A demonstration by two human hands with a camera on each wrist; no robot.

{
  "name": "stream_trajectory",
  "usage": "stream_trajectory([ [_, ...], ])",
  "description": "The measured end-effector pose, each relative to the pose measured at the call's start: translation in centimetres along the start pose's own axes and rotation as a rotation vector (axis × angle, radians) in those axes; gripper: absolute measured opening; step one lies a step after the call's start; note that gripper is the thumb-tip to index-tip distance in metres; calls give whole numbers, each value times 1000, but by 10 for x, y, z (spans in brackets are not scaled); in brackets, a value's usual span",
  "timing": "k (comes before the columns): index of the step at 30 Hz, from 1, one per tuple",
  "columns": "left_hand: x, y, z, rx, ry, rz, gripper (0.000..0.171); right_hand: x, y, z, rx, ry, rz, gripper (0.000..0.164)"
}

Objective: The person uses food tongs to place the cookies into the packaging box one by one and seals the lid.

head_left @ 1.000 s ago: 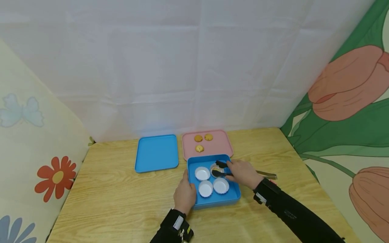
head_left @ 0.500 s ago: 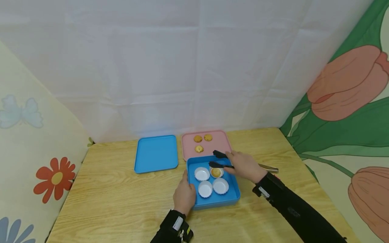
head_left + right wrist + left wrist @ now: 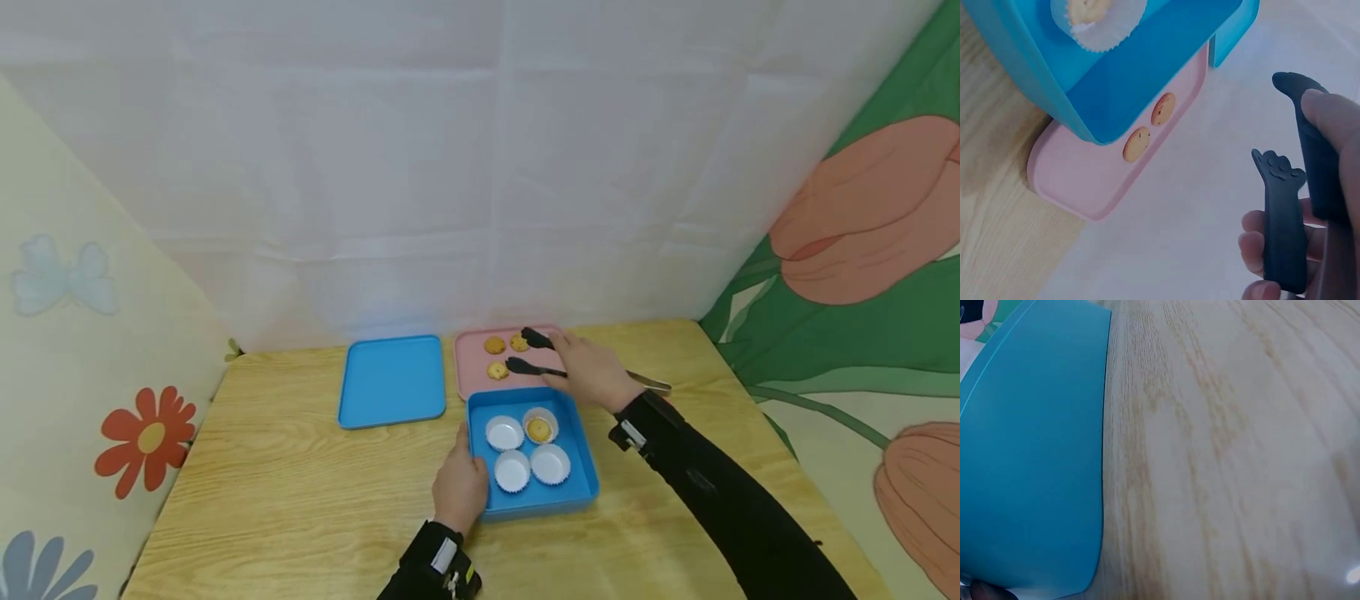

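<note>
My right hand (image 3: 592,372) holds tongs (image 3: 531,367) with dark tips spread apart over the pink tray (image 3: 471,387). One tip is beside the lower cookie (image 3: 497,371), the other beside the upper right cookie (image 3: 518,343); a third cookie (image 3: 494,345) lies to their left. Nothing is between the tips. My left hand (image 3: 459,483) holds the left wall of a blue box (image 3: 525,503), thumb at the rim; most of its fingers are hidden in the left wrist view. Several white paper cups stand inside; the far right cup (image 3: 1100,39) contains a cookie (image 3: 538,430).
A flat blue tray (image 3: 392,383) lies to the left of the pink one, at the back of the wooden table (image 3: 292,492). A white sheet (image 3: 375,208) hangs behind. Patterned cloths flank both sides.
The tongs have risen from the far right paper cup, uncovering the cookie in it, and moved back over the pink tray. My left hand has stayed on the box.
</note>
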State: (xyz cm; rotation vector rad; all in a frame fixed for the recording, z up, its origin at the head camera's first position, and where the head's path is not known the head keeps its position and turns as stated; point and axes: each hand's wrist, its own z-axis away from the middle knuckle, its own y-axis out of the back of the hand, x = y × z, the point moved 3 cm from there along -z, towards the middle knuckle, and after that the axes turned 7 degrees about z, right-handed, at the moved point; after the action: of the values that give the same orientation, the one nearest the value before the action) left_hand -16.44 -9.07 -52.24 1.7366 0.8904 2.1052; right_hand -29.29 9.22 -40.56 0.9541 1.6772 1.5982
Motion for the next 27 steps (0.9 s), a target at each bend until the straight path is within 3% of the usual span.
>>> stream_trajectory([
  [8, 2, 0, 3, 27, -16, 10, 53, 15, -1, -28, -11, -34, 26, 74],
  [13, 0, -2, 5, 29, -7, 6, 53, 23, -12, -44, -52, -43, 60, 73],
  [21, 0, -7, 11, 21, 16, -2, 52, 29, -27, -57, -71, 10, 98, 66],
  [27, 3, -10, 15, 7, 4, -6, 52, 33, -45, -66, -152, -50, 155, 62],
])
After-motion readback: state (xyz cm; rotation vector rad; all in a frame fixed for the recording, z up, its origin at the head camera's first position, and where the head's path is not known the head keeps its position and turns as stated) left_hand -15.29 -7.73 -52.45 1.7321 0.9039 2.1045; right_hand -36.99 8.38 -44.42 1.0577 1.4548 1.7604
